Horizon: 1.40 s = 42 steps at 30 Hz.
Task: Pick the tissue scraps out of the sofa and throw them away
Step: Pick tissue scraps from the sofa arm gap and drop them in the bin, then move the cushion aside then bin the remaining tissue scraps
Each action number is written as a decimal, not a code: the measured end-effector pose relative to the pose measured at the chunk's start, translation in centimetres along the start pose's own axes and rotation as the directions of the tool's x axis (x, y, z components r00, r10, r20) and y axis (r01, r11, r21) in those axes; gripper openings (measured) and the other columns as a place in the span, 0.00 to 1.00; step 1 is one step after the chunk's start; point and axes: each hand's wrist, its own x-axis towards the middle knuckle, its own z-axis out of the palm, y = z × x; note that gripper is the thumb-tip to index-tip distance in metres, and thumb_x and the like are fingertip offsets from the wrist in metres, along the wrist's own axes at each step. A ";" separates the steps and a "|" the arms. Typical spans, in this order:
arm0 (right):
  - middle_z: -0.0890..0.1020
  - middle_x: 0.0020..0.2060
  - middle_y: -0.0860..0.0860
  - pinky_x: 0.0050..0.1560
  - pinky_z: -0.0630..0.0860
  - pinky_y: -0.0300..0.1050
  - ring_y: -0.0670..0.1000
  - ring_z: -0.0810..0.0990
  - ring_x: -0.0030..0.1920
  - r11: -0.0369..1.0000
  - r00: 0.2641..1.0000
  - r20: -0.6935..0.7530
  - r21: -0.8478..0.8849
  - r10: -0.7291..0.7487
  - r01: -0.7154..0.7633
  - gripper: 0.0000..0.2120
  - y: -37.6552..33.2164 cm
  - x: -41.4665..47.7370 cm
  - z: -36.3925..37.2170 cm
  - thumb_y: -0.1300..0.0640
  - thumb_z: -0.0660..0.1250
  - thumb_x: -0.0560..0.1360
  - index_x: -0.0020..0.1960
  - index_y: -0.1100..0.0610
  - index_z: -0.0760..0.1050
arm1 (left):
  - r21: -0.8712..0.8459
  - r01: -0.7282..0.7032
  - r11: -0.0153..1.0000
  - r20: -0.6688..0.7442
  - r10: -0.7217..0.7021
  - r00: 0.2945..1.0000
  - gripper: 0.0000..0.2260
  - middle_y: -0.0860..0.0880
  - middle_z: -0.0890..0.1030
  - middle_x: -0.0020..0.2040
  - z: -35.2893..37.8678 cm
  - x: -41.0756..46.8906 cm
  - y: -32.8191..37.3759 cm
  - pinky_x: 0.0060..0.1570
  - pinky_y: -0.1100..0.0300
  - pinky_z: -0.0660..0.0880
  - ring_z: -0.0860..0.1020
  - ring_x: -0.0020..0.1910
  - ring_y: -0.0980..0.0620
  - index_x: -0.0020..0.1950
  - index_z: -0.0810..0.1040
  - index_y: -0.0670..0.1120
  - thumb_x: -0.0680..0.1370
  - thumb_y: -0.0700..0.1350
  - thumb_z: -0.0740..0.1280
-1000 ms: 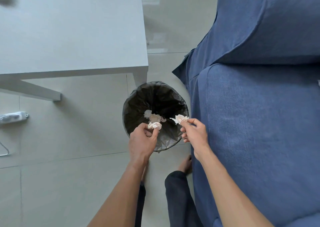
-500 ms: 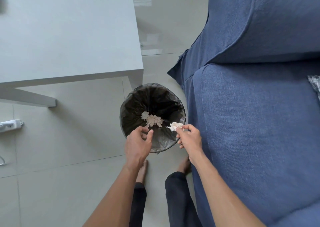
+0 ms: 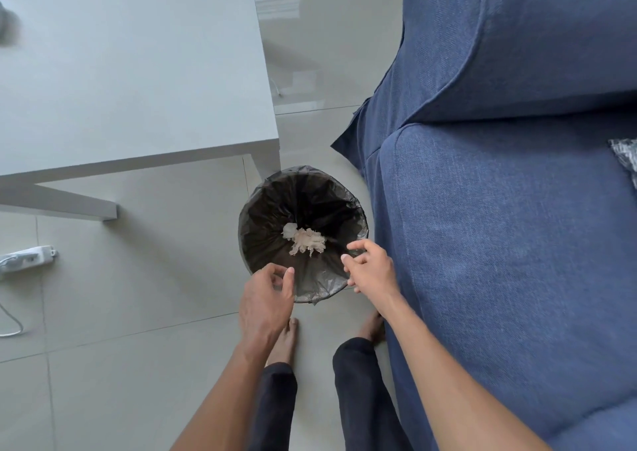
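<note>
A round bin lined with a black bag (image 3: 263,209) stands on the floor between the table and the blue sofa (image 3: 499,243). White tissue scraps (image 3: 305,239) lie in a heap at its bottom. My left hand (image 3: 265,299) hovers over the bin's near rim, fingers apart and empty. My right hand (image 3: 372,271) is over the bin's right rim, next to the sofa's side, fingers spread with nothing in them.
A white table (image 3: 131,71) fills the upper left, its leg close behind the bin. A white power strip (image 3: 27,257) with a cord lies on the tiled floor at the left. A patterned grey cloth (image 3: 625,157) shows at the right edge on the sofa. My bare feet stand below the bin.
Both hands held tissue scraps over the bin a second ago. The left let go first, then the right; both are now empty and the heap in the bin is larger.
</note>
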 end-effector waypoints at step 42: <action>0.81 0.51 0.49 0.56 0.78 0.43 0.47 0.80 0.48 0.939 0.705 -0.672 0.039 -0.228 0.340 0.12 3.5 10.1 -48.8 0.61 0.69 0.78 0.61 0.54 0.79 | 0.094 -0.634 0.768 0.252 0.597 0.762 0.06 0.57 0.83 0.41 24.4 0.8 47.5 0.35 0.59 0.74 0.80 0.36 0.56 0.48 0.80 0.55 0.81 0.53 0.65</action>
